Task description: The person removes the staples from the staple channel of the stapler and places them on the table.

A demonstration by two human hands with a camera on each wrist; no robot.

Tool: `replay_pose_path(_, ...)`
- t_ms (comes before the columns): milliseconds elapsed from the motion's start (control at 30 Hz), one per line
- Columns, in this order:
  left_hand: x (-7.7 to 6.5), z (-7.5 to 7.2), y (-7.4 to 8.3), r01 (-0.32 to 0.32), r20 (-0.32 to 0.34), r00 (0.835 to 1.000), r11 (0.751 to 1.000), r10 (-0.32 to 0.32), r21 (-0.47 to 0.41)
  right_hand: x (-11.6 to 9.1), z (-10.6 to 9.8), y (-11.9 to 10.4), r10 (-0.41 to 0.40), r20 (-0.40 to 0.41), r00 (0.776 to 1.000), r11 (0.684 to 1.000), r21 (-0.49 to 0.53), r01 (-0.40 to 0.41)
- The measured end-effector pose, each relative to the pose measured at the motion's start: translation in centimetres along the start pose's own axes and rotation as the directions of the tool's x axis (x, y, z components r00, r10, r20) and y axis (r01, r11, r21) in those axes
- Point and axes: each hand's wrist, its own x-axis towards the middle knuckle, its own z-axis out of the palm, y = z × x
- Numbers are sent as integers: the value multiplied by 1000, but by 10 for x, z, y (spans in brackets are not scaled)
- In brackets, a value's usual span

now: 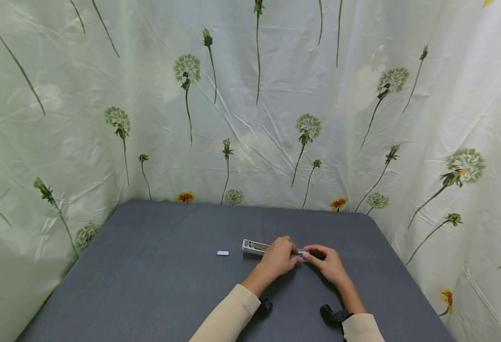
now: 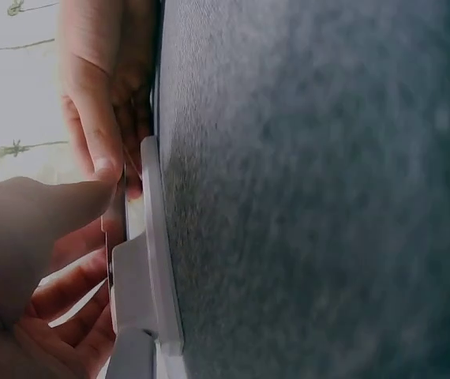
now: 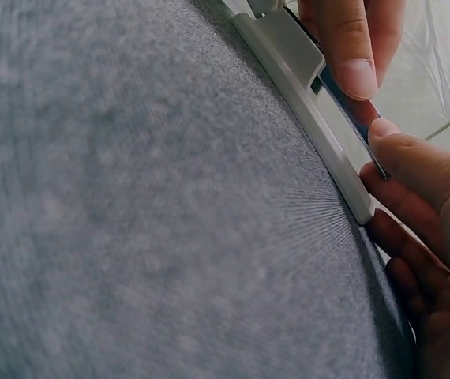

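My left hand point(image 1: 278, 256) pinches the metal rail point(image 3: 353, 118) of an open stapler point(image 1: 255, 246), and my right hand point(image 1: 327, 263) pinches the rail's right end, thumb against fingers, just above the pale base point(image 3: 316, 142). The stapler lies a little right of the table's middle, its left end showing past my left hand. Beneath it spreads a dark gray table point(image 1: 148, 275); beyond the far edge and along both sides hangs pale cloth point(image 1: 255, 128) printed with dandelions. Both forearms reach in from the near side, angled toward each other. I count one stapler, one small pale strip point(image 1: 222, 253) apart to its left, and two beige sleeves point(image 1: 226, 316).
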Motion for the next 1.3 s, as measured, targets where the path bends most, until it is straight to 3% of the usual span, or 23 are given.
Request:
replay_pose_path(400, -1, 7, 4, 44, -93, 994, 987, -59, -154, 0, 0, -1, 23, -13, 1000, 1000, -19, -23)
replay_pose_path(833, -3, 8, 6, 80, -110, 989, 978, -103, -192, -1, 0, 0, 23, -8, 1000, 1000, 3, -23)
replay_pose_path(1000, -3, 11, 8, 98, -144, 981, 970, -132, -223, -2, 1, 1, 28, -9, 1000, 1000, -12, -29)
replay_pose_path(1300, 4, 15, 8, 114, -198, 968, 971, -157, -210, -10, -2, -32, -16, -22, 1000, 1000, 5, 16)
